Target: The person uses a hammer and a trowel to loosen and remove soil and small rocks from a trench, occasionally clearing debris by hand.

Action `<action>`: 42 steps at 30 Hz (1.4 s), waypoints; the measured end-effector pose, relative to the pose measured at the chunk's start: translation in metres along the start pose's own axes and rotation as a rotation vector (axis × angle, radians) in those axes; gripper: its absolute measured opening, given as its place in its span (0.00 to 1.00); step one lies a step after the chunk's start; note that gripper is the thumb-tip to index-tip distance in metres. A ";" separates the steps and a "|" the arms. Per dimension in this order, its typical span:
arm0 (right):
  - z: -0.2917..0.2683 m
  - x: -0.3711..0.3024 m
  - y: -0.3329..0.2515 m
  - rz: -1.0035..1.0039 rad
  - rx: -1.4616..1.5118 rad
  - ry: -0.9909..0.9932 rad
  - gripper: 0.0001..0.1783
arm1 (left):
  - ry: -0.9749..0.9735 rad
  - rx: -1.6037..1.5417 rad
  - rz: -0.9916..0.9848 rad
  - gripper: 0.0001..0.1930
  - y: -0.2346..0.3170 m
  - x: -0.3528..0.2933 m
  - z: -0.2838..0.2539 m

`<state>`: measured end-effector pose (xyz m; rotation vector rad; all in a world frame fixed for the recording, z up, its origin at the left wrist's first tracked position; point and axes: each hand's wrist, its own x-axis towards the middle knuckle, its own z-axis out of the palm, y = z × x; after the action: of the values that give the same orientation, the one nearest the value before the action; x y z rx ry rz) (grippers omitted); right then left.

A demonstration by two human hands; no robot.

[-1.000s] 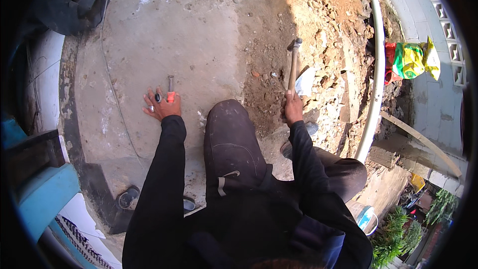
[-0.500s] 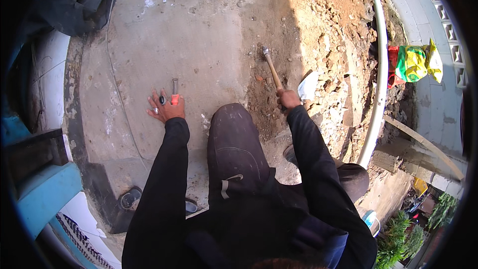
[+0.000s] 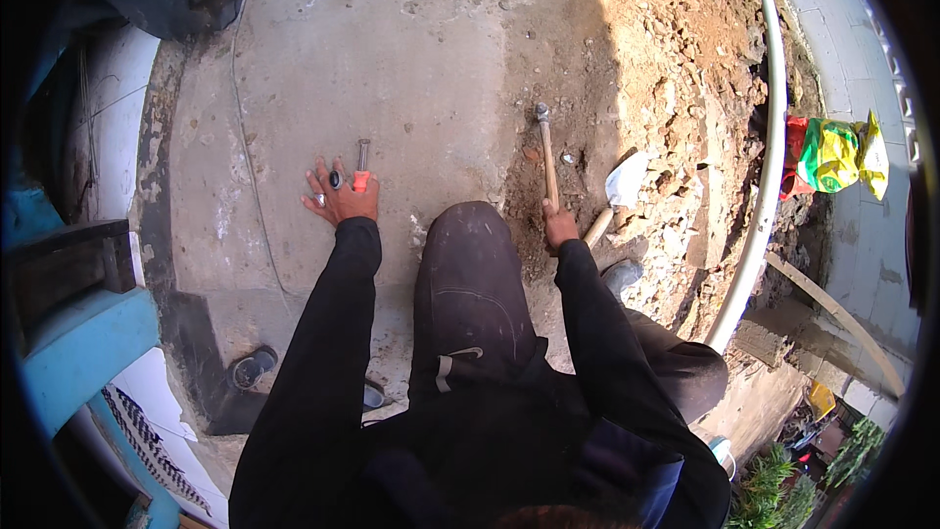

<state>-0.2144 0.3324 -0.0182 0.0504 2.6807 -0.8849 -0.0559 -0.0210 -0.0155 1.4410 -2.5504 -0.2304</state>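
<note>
My left hand [image 3: 345,198] lies palm down on the concrete floor [image 3: 294,69], fingers spread, with rings on two of them. Against its thumb side is a small tool with an orange handle [image 3: 360,180] and a slim metal shaft [image 3: 363,154] pointing away from me. How much of that handle is under the palm cannot be seen. In my right hand [image 3: 561,227] is a hammer [image 3: 549,162], gripped by its wooden handle, its metal head at the far end over loose dirt. A trowel [image 3: 625,179] with a pale blade lies right of it, its wooden handle beside my fingers.
Sunlit broken soil and rubble [image 3: 676,108] stretch along the right, bordered by a long white pipe [image 3: 774,88]. Beyond it sits a green and yellow bag [image 3: 832,154]. A cable [image 3: 245,142] runs across the floor at left, near a dark cup [image 3: 255,368] and blue furniture [image 3: 93,358].
My right hand has drawn back toward me and slightly left, swinging the hammer more upright in view. The trowel's handle now shows. My left hand stays on the floor; the whole view has shifted slightly.
</note>
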 end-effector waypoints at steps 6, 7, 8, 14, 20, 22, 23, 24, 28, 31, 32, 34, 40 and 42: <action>-0.091 -0.023 -0.108 0.040 0.487 -0.105 0.19 | -0.076 0.003 -0.053 0.39 0.005 -0.002 -0.002; -0.111 -0.027 -0.135 -0.104 0.612 -0.041 0.18 | -0.074 0.012 -0.042 0.39 0.005 -0.004 0.000; -0.128 -0.031 -0.166 -0.282 0.635 0.055 0.17 | -0.063 0.019 -0.031 0.38 0.003 -0.002 0.001; -0.174 -0.027 -0.283 -1.082 0.802 0.518 0.31 | -0.032 0.031 -0.027 0.38 -0.009 -0.006 0.002; 0.012 -0.013 0.030 -0.222 -0.283 0.108 0.18 | -0.036 -0.033 0.015 0.38 0.008 0.002 -0.007; 0.013 -0.008 0.022 0.158 -0.016 -0.257 0.19 | -0.055 -0.014 -0.010 0.38 -0.005 -0.003 -0.009; -0.006 -0.017 -0.024 0.273 0.168 -0.269 0.21 | -0.087 -0.001 -0.044 0.37 -0.009 -0.002 -0.003; -0.018 -0.042 -0.023 0.375 0.246 -0.269 0.22 | -0.115 -0.009 -0.043 0.37 -0.009 -0.007 -0.001; -0.029 -0.073 -0.029 -0.072 0.115 0.022 0.21 | -0.056 -0.015 -0.034 0.37 0.001 -0.001 0.001; -0.028 -0.084 -0.074 -0.205 0.078 0.090 0.20 | -0.020 -0.012 -0.020 0.38 -0.004 -0.005 0.007; -0.036 -0.086 -0.101 -0.092 -0.016 -0.026 0.21 | 0.012 -0.008 -0.019 0.38 -0.006 -0.005 0.009; -0.021 -0.068 -0.083 -0.313 0.066 0.031 0.22 | -0.005 -0.012 -0.002 0.39 -0.002 -0.004 0.004; -0.006 -0.017 0.074 0.173 -0.484 0.443 0.44 | 0.024 0.038 0.001 0.39 -0.006 -0.001 0.013; -0.022 -0.001 0.107 0.288 -0.351 0.249 0.53 | -0.002 0.054 -0.003 0.39 -0.005 0.000 0.006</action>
<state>-0.2061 0.4322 -0.0626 0.4804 2.9142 -0.3327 -0.0530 -0.0239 -0.0224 1.4635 -2.5753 -0.1647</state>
